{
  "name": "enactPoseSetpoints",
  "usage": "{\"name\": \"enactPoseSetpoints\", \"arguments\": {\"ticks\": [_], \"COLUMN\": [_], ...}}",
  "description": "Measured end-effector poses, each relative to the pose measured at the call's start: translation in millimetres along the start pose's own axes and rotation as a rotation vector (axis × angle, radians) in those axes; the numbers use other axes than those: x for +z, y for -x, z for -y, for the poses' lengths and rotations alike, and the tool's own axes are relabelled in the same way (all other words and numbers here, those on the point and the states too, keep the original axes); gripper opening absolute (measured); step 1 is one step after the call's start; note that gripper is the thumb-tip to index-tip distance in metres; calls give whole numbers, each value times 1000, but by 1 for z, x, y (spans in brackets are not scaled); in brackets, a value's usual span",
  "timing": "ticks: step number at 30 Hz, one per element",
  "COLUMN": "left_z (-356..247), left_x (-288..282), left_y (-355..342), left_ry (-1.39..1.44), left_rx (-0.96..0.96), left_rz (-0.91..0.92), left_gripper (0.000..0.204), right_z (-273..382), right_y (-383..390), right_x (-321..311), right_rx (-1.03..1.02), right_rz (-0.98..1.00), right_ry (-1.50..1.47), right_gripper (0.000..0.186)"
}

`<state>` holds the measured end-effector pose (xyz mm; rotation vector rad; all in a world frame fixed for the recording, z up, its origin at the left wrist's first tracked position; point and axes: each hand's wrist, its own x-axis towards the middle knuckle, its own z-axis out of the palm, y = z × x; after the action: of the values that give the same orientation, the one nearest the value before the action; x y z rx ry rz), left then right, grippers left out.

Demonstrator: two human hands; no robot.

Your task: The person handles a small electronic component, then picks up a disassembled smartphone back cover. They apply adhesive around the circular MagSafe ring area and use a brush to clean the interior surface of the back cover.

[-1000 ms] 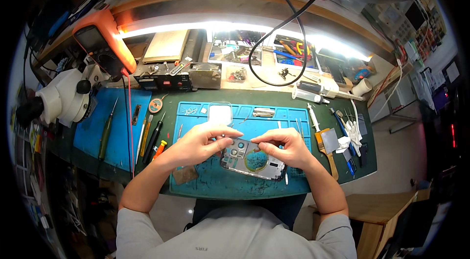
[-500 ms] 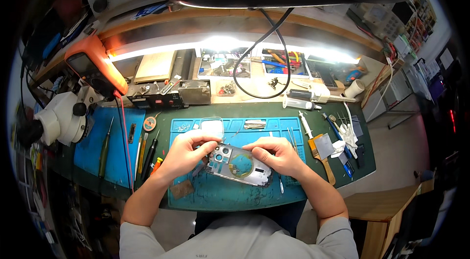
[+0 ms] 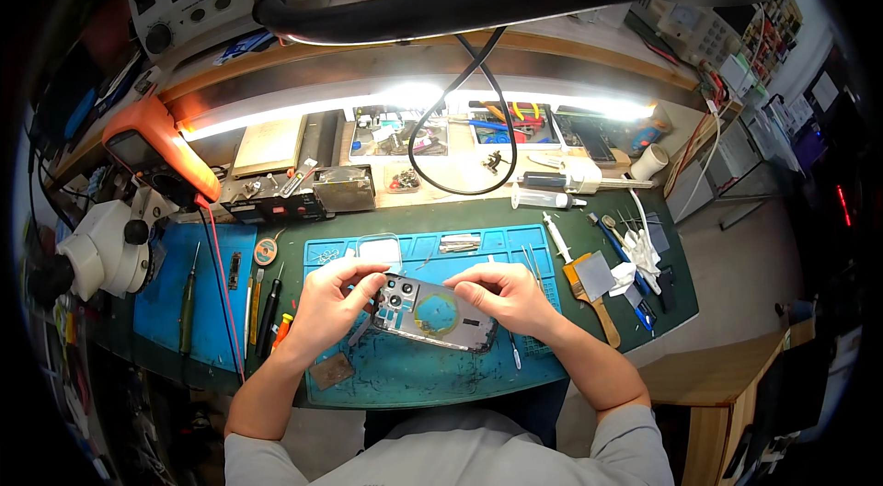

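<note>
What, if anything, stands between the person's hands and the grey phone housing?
Nothing visible does: the left hand holds the grey phone housing near its camera end, and the right hand is at its far edge, with no other object seen in between.

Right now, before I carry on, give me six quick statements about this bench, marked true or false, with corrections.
1. The left hand and right hand both touch the flat grey phone housing. True.
2. Both hands wear gloves. False: both are bare.
3. The orange-and-black handheld multimeter is to the right of the teal rectangular work mat. False: it is to the left, farther back.
4. The flat brush with the wooden handle lies to the right of the mat. True.
5. The long white strip light is off. False: it is lit.
6. A brownish square piece lies at the mat's near left corner. True.
</note>
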<state>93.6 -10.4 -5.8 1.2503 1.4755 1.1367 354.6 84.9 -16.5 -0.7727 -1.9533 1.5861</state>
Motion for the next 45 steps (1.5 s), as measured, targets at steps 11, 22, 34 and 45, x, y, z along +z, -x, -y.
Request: {"name": "enactPoseSetpoints", "arguments": {"ticks": [11, 22, 34, 45], "left_z": [-3, -18, -7, -7], "left_x": [-1, 18, 24, 20], "left_y": [-1, 9, 11, 12], "left_ry": [-107, -641, -595, -482], "left_rx": [71, 645, 624, 561], "left_rz": [61, 368, 321, 347], "left_gripper": [35, 89, 102, 106], "right_z": [0, -5, -4, 7], "right_y": [0, 0, 2, 1], "right_x": [-1, 1, 2, -4], "right_rx": [21, 38, 34, 24], "right_rz": [-35, 19, 41, 54], "right_ry": [-57, -74, -91, -2], "right_gripper": [25, 20, 19, 21]}}
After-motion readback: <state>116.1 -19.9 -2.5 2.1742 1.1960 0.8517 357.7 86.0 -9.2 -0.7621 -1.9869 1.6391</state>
